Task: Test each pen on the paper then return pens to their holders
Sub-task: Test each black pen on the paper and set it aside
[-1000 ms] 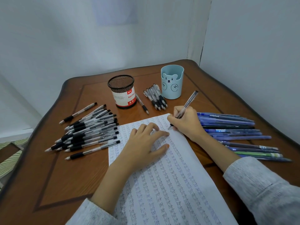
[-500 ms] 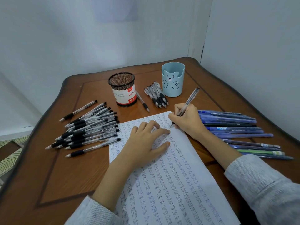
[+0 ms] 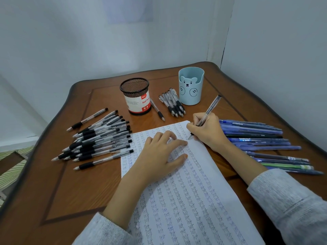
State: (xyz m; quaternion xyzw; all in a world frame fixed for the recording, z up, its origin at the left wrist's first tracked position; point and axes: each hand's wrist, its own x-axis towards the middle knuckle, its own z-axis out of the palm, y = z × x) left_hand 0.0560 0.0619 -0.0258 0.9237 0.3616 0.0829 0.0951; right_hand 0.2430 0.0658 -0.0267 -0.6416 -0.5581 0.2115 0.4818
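Note:
A white sheet of paper [image 3: 191, 200] covered in columns of the written word "test" lies on the wooden table [image 3: 74, 188]. My left hand [image 3: 162, 156] rests flat on the sheet, fingers spread. My right hand [image 3: 207, 131] grips a clear black-ink pen [image 3: 210, 108] with its tip touching the paper near the top right corner. A black mesh holder [image 3: 136, 98] and a light blue bear holder [image 3: 191, 89] stand at the back, both without pens showing.
Several black-grip pens [image 3: 99, 140] lie piled left of the paper. A small bunch of pens [image 3: 173, 105] and one single pen [image 3: 157, 110] lie between the holders. Several blue pens [image 3: 261, 138] lie in a row at the right. Walls enclose the table's back and right.
The view has shifted slightly. My right hand with the pen has stayed near the paper's top right corner, the tip edging a little down the page. The left hand has not moved.

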